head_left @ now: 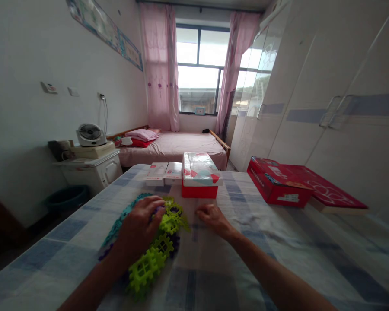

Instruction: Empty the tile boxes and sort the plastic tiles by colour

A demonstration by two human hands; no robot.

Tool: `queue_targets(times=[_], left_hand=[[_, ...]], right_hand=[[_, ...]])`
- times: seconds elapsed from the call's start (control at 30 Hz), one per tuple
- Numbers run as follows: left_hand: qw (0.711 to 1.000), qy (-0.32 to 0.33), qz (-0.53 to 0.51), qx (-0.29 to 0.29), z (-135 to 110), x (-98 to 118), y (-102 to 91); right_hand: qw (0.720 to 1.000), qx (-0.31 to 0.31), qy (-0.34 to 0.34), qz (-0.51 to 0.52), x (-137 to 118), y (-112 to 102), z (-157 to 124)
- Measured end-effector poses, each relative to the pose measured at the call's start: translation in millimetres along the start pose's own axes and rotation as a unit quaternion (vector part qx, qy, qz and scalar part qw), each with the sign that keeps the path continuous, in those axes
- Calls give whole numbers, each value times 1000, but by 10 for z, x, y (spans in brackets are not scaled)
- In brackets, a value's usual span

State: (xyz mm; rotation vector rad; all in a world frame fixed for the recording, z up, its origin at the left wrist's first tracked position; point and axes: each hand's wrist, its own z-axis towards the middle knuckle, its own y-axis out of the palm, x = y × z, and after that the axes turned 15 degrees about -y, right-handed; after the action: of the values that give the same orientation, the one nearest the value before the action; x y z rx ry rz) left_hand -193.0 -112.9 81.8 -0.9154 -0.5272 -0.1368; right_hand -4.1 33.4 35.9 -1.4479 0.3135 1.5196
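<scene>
My left hand (pixel 141 222) curves over a heap of toothed plastic building pieces, fingers bent down and a bit of purple showing between thumb and fingers. Lime-green pieces (pixel 147 268) with square window openings run along the hand's right side. Teal pieces (pixel 119 222) lie to its left, partly covered by the hand and forearm. Dark purple ones peek out beneath the green. Just right of the heap, my right hand (pixel 213 218) rests low over the cloth with its fingers curled in; their undersides are hidden, so I cannot make out whether anything is in them.
Behind the hands stands a red box with a white patterned lid (pixel 199 168), beside flat white boxes (pixel 157 170). Farther right are a red carton (pixel 275 181) and a flat red box (pixel 333 188). A checked cloth (pixel 214 268) covers the table. A bed (pixel 178 144) stands beyond.
</scene>
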Motion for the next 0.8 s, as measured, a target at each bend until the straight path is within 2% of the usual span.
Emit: queue_targets(times=[0.1, 0.13, 0.23, 0.3, 0.33, 0.43, 0.47, 0.53, 0.6, 0.67, 0.8], left_hand=[[991, 102, -11, -80, -216, 565, 283], [988, 116, -9, -98, -299, 700, 408], [979, 153, 0, -134, -523, 926, 785], [972, 187, -4, -143, -621, 959, 992], [969, 201, -11, -143, -650, 953, 1076], [964, 222, -57, -133, -671, 890, 1248], [963, 224, -77, -131, -662, 864, 1280], [961, 217, -102, -137, -629, 817, 1315], [962, 204, -109, -144, -594, 778, 1322], [964, 197, -107, -145, -567, 745, 1324], [962, 217, -105, -129, -541, 679, 1362]], right_hand=[[994, 36, -49, -95, 64, -76, 4], [990, 45, -57, -119, 86, -124, -6], [978, 79, -64, -180, 169, -394, -91], [956, 132, -65, -254, 246, -717, -184], [935, 165, -65, -308, 292, -919, -233], [839, 242, -47, -486, 449, -1591, -353], [812, 251, -32, -526, 501, -1797, -379], [782, 234, -17, -578, 595, -2119, -417], [769, 201, -22, -607, 663, -2297, -439], [758, 184, -36, -625, 702, -2359, -439], [753, 209, -32, -623, 692, -2390, -349]])
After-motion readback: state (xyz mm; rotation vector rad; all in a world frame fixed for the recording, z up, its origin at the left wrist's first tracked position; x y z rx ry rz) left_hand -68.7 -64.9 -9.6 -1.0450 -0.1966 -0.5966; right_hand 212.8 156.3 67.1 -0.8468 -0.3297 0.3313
